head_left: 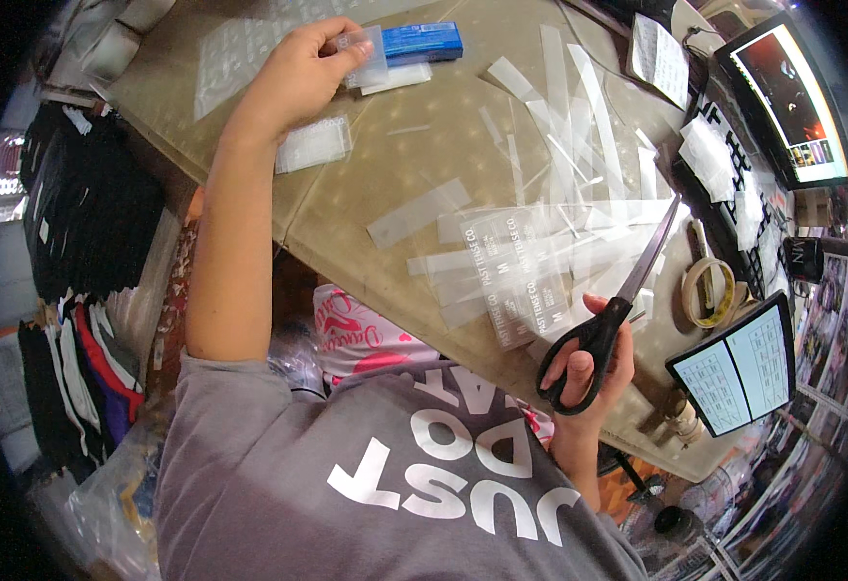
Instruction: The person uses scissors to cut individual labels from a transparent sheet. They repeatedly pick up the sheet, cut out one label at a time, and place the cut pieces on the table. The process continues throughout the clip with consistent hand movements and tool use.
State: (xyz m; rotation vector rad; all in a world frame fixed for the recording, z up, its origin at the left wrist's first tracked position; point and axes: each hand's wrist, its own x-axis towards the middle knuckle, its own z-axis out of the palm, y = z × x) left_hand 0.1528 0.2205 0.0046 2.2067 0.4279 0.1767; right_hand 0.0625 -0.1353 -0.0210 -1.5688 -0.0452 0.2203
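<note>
At the far side of the table, my left hand (pixel 309 70) pinches a small translucent printed label (pixel 372 60) between thumb and fingers. The label overlaps the left end of a blue box (pixel 424 41), and a small stack of white labels (pixel 395 77) lies just below it. Another stack of cut labels (pixel 313 144) rests by my left wrist. My right hand (pixel 593 363) has its fingers through the handles of black-handled scissors (pixel 627 290), whose blades are together and point away to the upper right. Beneath and left of the scissors lies a clear sheet of printed labels (pixel 516 281).
Cut plastic strips (pixel 564 126) are strewn over the right half of the table (pixel 375 194). Rolls of tape (pixel 709 292), a tablet (pixel 739 363), a keyboard (pixel 734 184) and a lit monitor (pixel 792 97) stand along the right. A larger printed sheet (pixel 240 58) lies far left.
</note>
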